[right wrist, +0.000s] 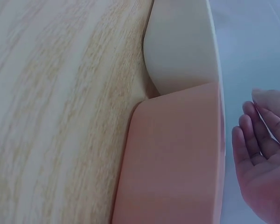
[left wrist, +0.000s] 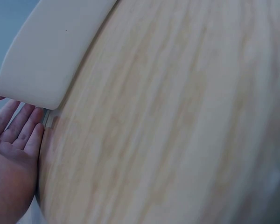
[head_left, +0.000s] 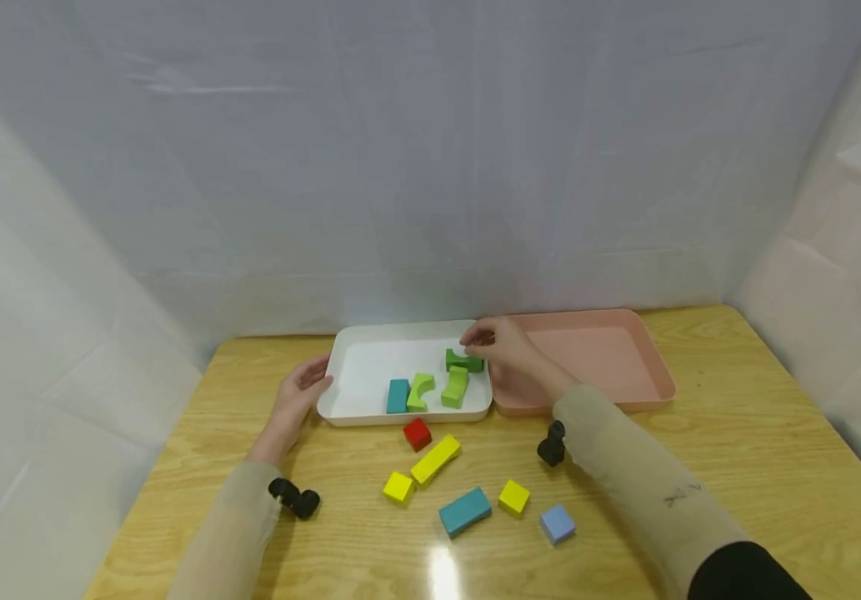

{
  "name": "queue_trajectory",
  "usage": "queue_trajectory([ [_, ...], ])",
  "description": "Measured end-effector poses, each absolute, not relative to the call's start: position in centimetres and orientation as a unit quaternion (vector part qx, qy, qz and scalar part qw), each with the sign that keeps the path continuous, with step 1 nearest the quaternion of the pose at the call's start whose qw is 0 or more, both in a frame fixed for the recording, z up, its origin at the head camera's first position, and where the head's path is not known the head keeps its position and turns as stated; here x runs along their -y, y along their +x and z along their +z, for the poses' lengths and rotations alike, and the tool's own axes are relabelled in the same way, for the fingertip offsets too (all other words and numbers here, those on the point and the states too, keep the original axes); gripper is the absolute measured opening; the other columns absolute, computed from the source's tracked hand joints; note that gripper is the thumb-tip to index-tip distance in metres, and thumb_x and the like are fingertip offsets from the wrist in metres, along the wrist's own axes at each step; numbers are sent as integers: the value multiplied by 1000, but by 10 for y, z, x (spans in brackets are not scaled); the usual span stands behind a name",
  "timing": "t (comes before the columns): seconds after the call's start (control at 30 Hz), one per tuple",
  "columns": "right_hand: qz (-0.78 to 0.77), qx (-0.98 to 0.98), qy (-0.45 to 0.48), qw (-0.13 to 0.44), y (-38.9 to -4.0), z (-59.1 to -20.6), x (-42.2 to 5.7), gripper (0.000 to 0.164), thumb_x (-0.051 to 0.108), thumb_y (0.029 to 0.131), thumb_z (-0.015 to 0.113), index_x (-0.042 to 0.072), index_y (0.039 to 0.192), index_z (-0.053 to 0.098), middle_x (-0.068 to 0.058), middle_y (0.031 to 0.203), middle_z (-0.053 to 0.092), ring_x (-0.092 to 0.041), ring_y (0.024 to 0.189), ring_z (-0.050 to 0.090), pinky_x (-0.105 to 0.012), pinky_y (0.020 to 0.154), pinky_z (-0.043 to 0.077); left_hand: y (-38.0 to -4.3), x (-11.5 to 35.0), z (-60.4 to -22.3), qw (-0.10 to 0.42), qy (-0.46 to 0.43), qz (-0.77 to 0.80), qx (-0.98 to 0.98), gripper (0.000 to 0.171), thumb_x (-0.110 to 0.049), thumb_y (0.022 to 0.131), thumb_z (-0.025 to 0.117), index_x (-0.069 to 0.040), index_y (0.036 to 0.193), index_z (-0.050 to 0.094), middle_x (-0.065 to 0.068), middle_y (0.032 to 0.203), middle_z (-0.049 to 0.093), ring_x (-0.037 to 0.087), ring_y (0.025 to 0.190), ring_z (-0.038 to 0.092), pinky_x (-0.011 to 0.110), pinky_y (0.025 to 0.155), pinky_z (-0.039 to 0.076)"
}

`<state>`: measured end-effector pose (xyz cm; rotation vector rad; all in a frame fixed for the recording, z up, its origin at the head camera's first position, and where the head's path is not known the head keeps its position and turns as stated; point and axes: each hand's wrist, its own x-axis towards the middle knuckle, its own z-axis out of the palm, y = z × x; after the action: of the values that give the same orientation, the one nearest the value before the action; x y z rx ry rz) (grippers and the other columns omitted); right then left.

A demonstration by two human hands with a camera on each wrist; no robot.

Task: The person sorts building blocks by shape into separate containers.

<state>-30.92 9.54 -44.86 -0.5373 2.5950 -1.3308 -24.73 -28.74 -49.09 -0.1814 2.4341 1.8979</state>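
Observation:
My left hand point(head_left: 300, 390) is at the left end of the white tray point(head_left: 358, 367), its fingers fairly straight and touching the tray's side. In the left wrist view those fingers point(left wrist: 25, 123) lie against the tray's corner. Over the tray's right end, my right hand point(head_left: 508, 343) hovers beside a dark green notched block point(head_left: 463, 363), which it partly covers. The right wrist view shows the fingers point(right wrist: 257, 135) loosely bent with nothing between them. Also in the tray are a teal block point(head_left: 397, 396), a light green arch block point(head_left: 418, 392) and a light green curved block point(head_left: 455, 387).
A pink tray point(head_left: 625, 402) adjoins the white one on the right. In front lie a red cube point(head_left: 417, 434), a long yellow block point(head_left: 436, 460), two yellow cubes point(head_left: 398, 488), a teal block point(head_left: 465, 512) and a light blue cube point(head_left: 558, 524). White sheeting point(head_left: 430, 167) stands behind the table.

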Motion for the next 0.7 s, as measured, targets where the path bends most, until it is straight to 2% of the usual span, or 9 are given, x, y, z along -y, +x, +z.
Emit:
queue_trajectory([
  [0.17,-454,-865,-191,96,-305,-444,-95,19,13,101,73,3,118,76,-12,117,73,-26,105,64,-39,97,57,-247,289,-492,26,-55,614,-787,59,-13,109,59,-2,162,38,22,168,40,34,153,41,3,95,40],
  [0.4,-451,-861,-214,99,-302,-439,-93,20,12,101,73,3,118,76,-12,117,74,-26,105,66,-42,101,58,-247,290,-494,26,-56,615,-786,58,-13,109,58,-2,162,38,22,168,40,34,154,41,2,95,40],
  [0.7,-449,-856,-239,91,-297,-436,-96,19,10,100,74,3,116,77,-13,114,76,-25,104,68,-38,96,60,-246,287,-493,21,-56,615,-786,56,-10,109,58,0,161,40,23,167,41,35,152,42,3,95,41],
])
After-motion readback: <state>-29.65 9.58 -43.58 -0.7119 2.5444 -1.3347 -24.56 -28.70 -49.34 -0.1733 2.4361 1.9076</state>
